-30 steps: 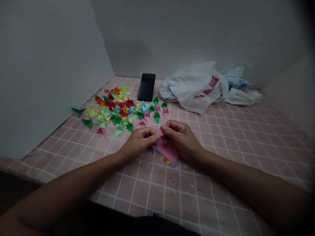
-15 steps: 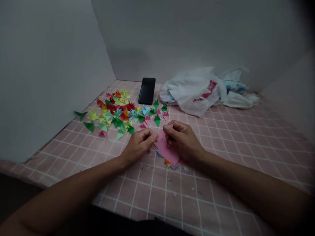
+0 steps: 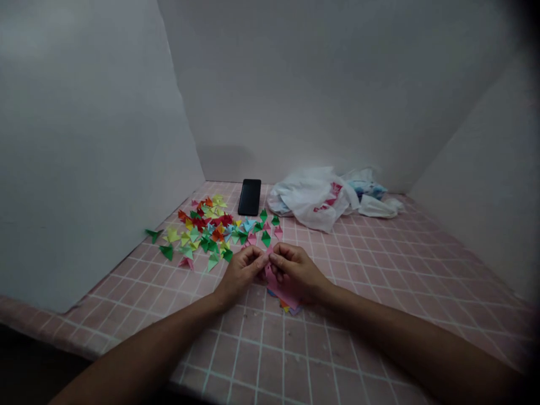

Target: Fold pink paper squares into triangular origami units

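My left hand [image 3: 243, 274] and my right hand [image 3: 295, 270] meet above the stack, thumbs and fingers pinched together. Between their fingertips is a small piece of pink paper [image 3: 270, 251], mostly covered by the fingers, so its folds cannot be made out. Just beneath lies a stack of square coloured paper with a pink sheet [image 3: 288, 292] on top. Orange, yellow, purple and blue corners poke out under it, and my right hand covers part of the stack. Beyond my left hand, many folded paper pieces [image 3: 206, 239] in green, red, yellow, blue and pink are spread in a loose pile.
A black phone [image 3: 250, 197] lies near the back wall. To its right sits a crumpled white plastic bag [image 3: 312, 197] with red print, beside another bag [image 3: 367, 191] with blue marks. Pink checked cloth [image 3: 363, 337] covers the table; pale walls enclose its left, back and right.
My left hand has come over to my right, and both now pinch the pink paper together. The view has tilted up, so everything on the table sits lower in the picture.
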Motion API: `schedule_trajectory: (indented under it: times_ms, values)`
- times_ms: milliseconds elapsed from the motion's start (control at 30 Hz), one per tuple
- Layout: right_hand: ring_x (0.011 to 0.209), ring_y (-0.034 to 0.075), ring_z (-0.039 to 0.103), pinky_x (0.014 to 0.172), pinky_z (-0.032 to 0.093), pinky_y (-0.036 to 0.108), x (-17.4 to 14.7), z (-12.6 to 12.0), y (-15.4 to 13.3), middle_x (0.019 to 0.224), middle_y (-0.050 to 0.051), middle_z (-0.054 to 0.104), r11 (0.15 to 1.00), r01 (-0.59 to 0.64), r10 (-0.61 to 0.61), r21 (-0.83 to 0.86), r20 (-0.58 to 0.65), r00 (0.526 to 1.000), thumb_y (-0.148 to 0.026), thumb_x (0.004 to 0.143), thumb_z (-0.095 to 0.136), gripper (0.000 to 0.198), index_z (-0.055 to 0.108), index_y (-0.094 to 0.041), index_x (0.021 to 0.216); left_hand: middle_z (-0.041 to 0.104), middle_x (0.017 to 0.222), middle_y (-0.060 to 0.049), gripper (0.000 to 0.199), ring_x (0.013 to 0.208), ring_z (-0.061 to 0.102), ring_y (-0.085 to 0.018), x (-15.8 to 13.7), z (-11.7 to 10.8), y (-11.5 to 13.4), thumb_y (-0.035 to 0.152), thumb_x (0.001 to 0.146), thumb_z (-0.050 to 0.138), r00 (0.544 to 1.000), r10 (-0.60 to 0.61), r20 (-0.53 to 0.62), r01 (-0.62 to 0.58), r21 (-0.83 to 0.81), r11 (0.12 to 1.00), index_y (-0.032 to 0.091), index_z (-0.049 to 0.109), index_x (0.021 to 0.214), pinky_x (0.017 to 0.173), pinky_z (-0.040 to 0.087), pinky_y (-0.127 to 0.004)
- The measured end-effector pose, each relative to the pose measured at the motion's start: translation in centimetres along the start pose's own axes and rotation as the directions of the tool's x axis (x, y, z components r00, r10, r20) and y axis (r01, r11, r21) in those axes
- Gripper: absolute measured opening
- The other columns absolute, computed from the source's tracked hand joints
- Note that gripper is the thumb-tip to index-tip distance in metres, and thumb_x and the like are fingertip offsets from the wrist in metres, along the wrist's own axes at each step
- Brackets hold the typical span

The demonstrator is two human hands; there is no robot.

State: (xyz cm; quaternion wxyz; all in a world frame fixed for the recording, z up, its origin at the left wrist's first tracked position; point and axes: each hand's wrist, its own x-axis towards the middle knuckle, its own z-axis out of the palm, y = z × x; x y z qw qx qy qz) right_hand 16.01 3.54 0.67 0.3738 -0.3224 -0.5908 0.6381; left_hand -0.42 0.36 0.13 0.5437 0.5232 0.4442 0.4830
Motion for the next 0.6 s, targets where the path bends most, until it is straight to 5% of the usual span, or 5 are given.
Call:
schedule_trajectory:
  times_ms: [333, 433, 600]
  values:
    - [0.039, 0.008, 0.043, 0.039, 0.029, 0.021, 1.4, 0.2, -2.1, 0.051, -0.005, 0.052, 0.947, 0.077, -0.087, -0.310, -0.019, 0.996, -0.039, 0.081, 0.064, 0.030, 0.050, -0.020, 0.063, 0.055, 0.062, 0.004, 0.030, 0.057, 0.053, -0.011, 0.2, -1.0, 0.4, 0.043, 0.088, 0.062, 0.974, 0.221, -0.049, -0.209, 0.177, 0.962, 0.017, 0.054, 0.075, 0.059, 0.044, -0.024]
    - [0.040, 0.008, 0.042, 0.040, 0.029, 0.021, 0.6, 0.0, -2.7, 0.051, -0.006, 0.051, 0.935, 0.080, -0.123, -0.347, -0.104, 0.987, -0.035, 0.082, 0.059, 0.026, 0.050, -0.020, 0.063, 0.053, 0.062, 0.005, 0.027, 0.057, 0.053, -0.011, 0.4, -1.9, 0.5, 0.040, 0.089, 0.062, 0.942, 0.289, -0.170, -0.249, 0.226, 0.942, 0.018, 0.054, 0.076, 0.060, 0.045, -0.024]
    - [0.044, 0.010, 0.042, 0.044, 0.030, 0.022, -3.9, -0.6, -2.7, 0.053, -0.004, 0.051, 0.914, 0.074, -0.187, -0.399, -0.251, 0.950, -0.036, 0.085, 0.057, 0.026, 0.053, -0.020, 0.065, 0.056, 0.070, 0.004, 0.018, 0.063, 0.056, -0.010, -2.2, -1.1, 5.1, 0.034, 0.090, 0.062, 0.854, 0.414, -0.315, -0.368, 0.196, 0.909, 0.018, 0.056, 0.085, 0.065, 0.048, -0.022]
